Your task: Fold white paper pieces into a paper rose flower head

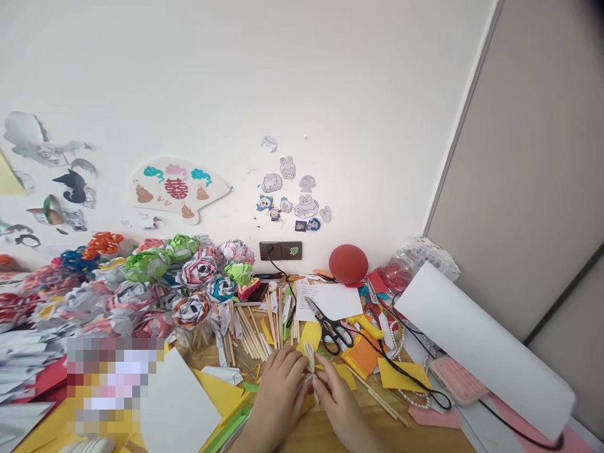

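Near the front of the wooden table, my left hand point(282, 385) and my right hand point(333, 391) come together around a small folded white paper piece point(309, 357). Its narrow folds stick up between my fingertips, and its lower end shows a little below them. The fingers of both hands are pinched on it. Just beyond the hands lie black-handled scissors point(330, 327) and a yellow paper sheet point(309, 336). Left of my left hand are a white sheet point(177, 402) and a green folded strip point(229, 429).
Folded paper flowers point(151, 264) crowd the left side, beside several wooden sticks point(248, 330). Rightward are a yellow glue gun point(367, 326) with a black cord, a red balloon point(348, 264), a pink keyboard-like device point(459, 379) and a large white roll point(486, 352).
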Tool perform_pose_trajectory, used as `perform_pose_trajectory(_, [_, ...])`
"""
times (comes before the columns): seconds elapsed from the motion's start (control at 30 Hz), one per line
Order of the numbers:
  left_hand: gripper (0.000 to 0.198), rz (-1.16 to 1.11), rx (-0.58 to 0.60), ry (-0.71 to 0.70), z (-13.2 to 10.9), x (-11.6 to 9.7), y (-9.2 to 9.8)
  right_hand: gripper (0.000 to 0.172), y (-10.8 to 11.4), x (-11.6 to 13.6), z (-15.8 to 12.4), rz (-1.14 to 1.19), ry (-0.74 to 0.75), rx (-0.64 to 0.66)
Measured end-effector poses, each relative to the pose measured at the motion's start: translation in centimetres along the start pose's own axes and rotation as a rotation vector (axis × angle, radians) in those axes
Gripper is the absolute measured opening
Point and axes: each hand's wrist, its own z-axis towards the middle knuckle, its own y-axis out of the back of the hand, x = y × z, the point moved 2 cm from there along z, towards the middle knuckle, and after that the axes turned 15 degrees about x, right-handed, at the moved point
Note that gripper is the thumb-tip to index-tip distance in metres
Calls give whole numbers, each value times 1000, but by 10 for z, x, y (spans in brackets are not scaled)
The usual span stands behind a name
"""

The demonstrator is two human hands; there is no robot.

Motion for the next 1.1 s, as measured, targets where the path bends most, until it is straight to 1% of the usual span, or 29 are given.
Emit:
perform_pose_trajectory(0.07, [23, -12, 30, -19, 1, 3, 3, 57, 7, 5, -2, -95, -14, 41])
perform_pose_trajectory(0.17, [21, -31, 50, -57, 3, 6, 7, 76, 20, 17, -7, -330, -5, 124])
perform_pose_trajectory(0.2, [20, -33, 47, -77, 3, 6, 8, 80, 23, 20, -8, -401, 0, 159])
perform_pose_trajectory(0.27, [19, -36, 47, -111, 4, 5, 10, 81, 26, 25, -9, -511, 11, 198])
perform_pose_trajectory(0.37, [22, -73, 55, -119, 5, 3, 14, 78, 24, 24, -9, -588, 34, 144])
perform_pose_trajectory(0.47, [23, -126, 78, -115, 6, 2, 16, 74, 18, 14, -9, -610, 35, 73])
perform_pose_trajectory(0.53, [24, -155, 105, -119, 6, 1, 15, 77, 16, 9, -9, -644, 34, 17])
perform_pose_trajectory(0.6, [24, -178, 138, -129, 6, 1, 12, 86, 15, 8, -9, -692, 49, -43])
perform_pose_trajectory(0.63, [23, -186, 155, -140, 6, 1, 10, 89, 15, 9, -9, -717, 61, -42])
perform_pose_trajectory(0.7, [22, -197, 183, -162, 5, 1, 8, 90, 15, 11, -8, -767, 91, 18])
perform_pose_trajectory(0.77, [21, -201, 199, -160, 5, 2, 7, 88, 16, 12, -7, -795, 104, 79])
perform_pose_trajectory(0.8, [21, -201, 206, -148, 5, 2, 7, 86, 17, 11, -7, -797, 98, 76])
perform_pose_trajectory(0.9, [18, -199, 207, -88, 5, 5, 9, 79, 20, 10, -5, -788, 69, -33])
perform_pose_trajectory(1.0, [16, -192, 189, -43, 5, 6, 8, 56, 19, 14, -5, -832, 58, -125])
perform_pose_trajectory(1.07, [17, -162, 176, -54, 4, 5, 4, 40, 16, 18, -5, -881, 51, -124])
perform_pose_trajectory(1.1, [18, -142, 170, -68, 4, 4, 2, 35, 15, 20, -5, -906, 49, -111])
